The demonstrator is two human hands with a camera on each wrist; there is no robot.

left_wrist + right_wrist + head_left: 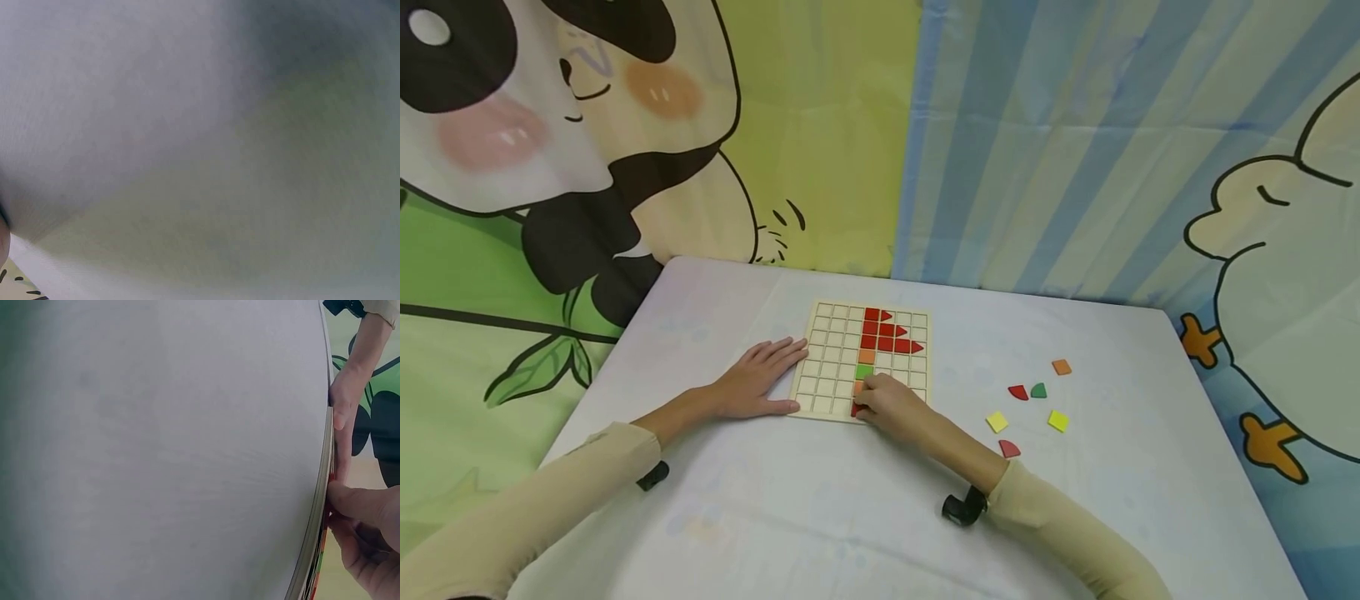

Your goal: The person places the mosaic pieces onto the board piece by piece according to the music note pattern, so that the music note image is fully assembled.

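A wooden grid board [827, 362] lies on the white table. Red squares and red triangular tips fill parts of its upper rows; below them one column runs orange, green, orange. My left hand [758, 379] lies spread at the board's left side, fingertips and thumb touching its edge. Over the bottom row, my right hand [895, 407] has curled fingers and pinches a small red piece [855, 410] at the foot of that column. Its fingers cover most of this piece. The right wrist view shows thumb and fingertips [344, 497] meeting against the board's face.
Loose pieces lie right of the board: an orange square [1062, 367], a green quarter-round [1038, 391], red quarter-rounds [1018, 392] and yellow squares [997, 422]. A cartoon-printed curtain [820, 150] hangs behind the table [737, 508]. Mostly blurred cloth fills the left wrist view.
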